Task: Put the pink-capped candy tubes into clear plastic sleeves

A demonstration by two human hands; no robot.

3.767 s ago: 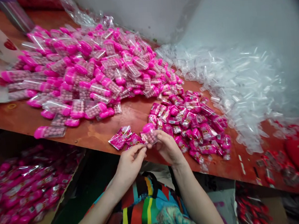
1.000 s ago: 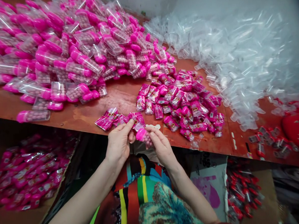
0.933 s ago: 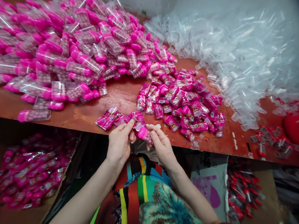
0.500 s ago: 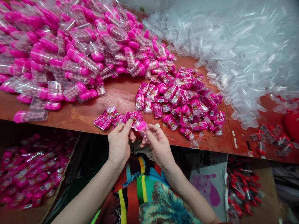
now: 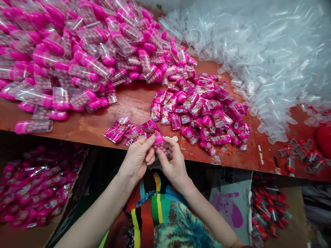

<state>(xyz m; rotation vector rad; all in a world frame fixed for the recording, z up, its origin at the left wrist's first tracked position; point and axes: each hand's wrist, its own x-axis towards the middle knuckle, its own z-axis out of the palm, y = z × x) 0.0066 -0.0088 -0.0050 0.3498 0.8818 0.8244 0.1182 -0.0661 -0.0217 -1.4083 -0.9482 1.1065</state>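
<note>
Between my two hands, just off the table's front edge, is a small clear container (image 5: 159, 142) of pink candy balls with a pink cap. My left hand (image 5: 138, 155) pinches its capped end between thumb and fingers. My right hand (image 5: 172, 161) is closed around the clear body, hiding part of it. Right behind my fingers, a few flat pink printed packets (image 5: 117, 130) lie along the table edge. A heap of pink wrapped pieces (image 5: 201, 110) sits farther back to the right.
A large pile of pink-capped candy containers (image 5: 74, 58) covers the back left of the table (image 5: 78, 125). Clear empty tubes (image 5: 262, 62) are heaped at the right. Below stand a box of pink packets (image 5: 37, 184) and a box of red-capped containers (image 5: 268, 207).
My left hand has shifted slightly right and closed in on the container's cap. My right hand has wrapped further round the body, and more of the flat packets show behind.
</note>
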